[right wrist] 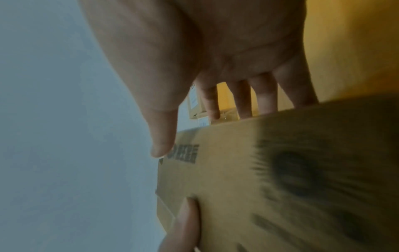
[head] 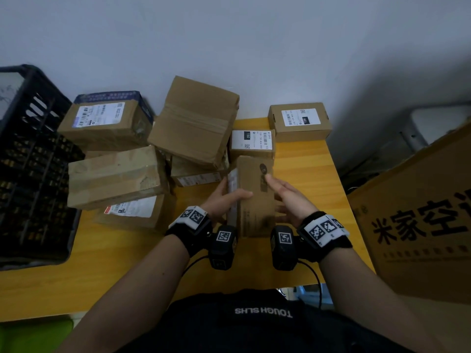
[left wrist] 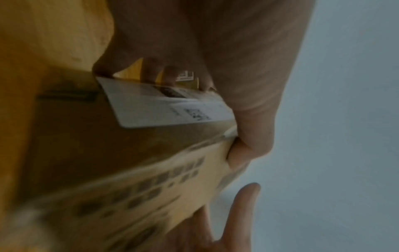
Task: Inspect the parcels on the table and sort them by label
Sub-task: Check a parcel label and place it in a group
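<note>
Both hands hold one flat brown cardboard parcel [head: 256, 197] above the yellow wooden table [head: 305, 179]. Left of that parcel, a black plastic crate [head: 33, 174] sits at the table's edge, then a heap of brown taped boxes [head: 114, 174]. My left hand [head: 224, 200] grips the parcel's left edge, thumb on top, by its white label [left wrist: 168, 109]. My right hand [head: 293, 200] clasps the right edge, fingers underneath. Beyond the parcel lie two small labelled boxes [head: 299, 122]. Right of it stands a big yellow printed carton [head: 420, 225].
</note>
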